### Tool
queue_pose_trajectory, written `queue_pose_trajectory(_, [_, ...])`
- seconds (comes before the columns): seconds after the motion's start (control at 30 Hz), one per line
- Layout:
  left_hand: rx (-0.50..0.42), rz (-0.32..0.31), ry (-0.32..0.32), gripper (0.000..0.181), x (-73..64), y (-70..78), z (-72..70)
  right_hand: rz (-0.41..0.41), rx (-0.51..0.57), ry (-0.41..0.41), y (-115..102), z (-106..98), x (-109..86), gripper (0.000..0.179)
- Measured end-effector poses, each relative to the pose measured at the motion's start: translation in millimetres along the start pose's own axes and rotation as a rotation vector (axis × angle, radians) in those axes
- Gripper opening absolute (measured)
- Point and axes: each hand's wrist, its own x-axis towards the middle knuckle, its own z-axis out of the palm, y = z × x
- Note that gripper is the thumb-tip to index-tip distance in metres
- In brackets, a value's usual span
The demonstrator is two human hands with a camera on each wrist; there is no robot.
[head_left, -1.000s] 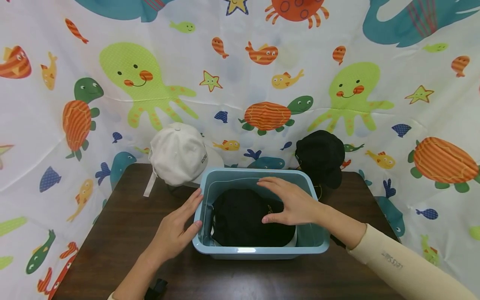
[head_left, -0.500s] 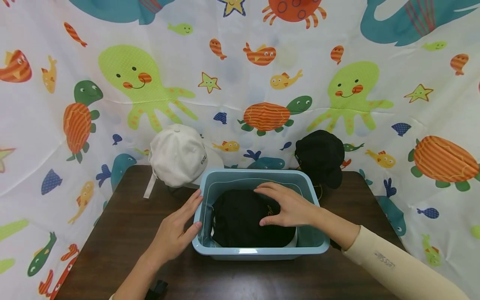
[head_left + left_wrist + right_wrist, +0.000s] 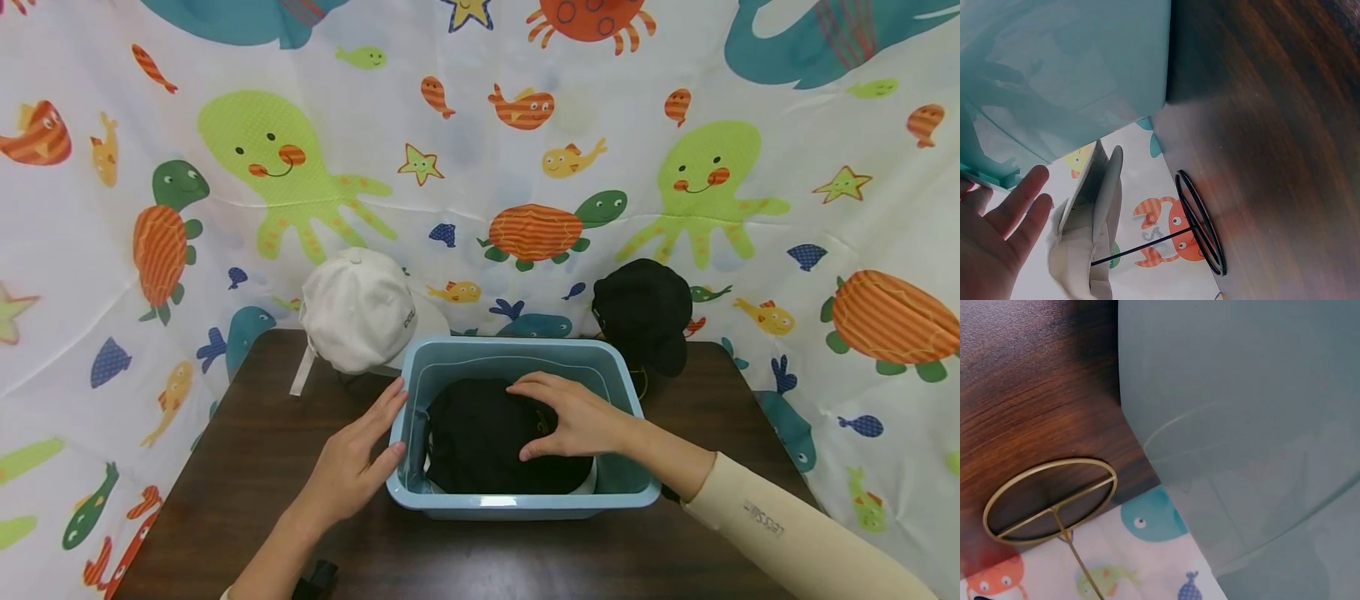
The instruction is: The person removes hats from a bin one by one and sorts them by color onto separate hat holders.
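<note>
A light blue plastic bin (image 3: 525, 502) stands on the table. Inside it lies a black cap (image 3: 472, 442) with gold lettering, and a white edge shows beneath. My right hand (image 3: 581, 417) reaches over the bin's right wall, thumb and fingers spread above the cap's right part; whether they touch it I cannot tell. My left hand (image 3: 348, 462) rests its extended fingers against the bin's left rim; its fingers (image 3: 1016, 212) also show in the left wrist view. Only the bin's outer wall (image 3: 1241, 394) appears in the right wrist view, with the right hand out of sight.
Behind the bin's left corner, a white cap (image 3: 358, 312) hangs on a black wire stand (image 3: 1200, 222). Another black cap (image 3: 641, 312) sits at the back right on a gold stand (image 3: 1089, 491). A sea-animal printed cloth (image 3: 480, 125) hangs behind the dark wooden table (image 3: 495, 558).
My right hand has dropped slightly and shifted a little left over the black cap. The left hand stays at the bin's rim.
</note>
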Motion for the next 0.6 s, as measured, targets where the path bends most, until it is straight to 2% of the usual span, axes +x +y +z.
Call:
queue_pose_trajectory(0.33, [0.01,-0.007,-0.011,0.064,0.3,1.1,-0.8,0.021,0.006,-0.027,3.1,4.4,2.2,0.081])
queue_pose_trajectory(0.6, [-0.007,0.007,-0.005,0.064,2.4,1.3,-0.9,-0.005,0.02,-0.037,3.4,4.5,4.6,0.069])
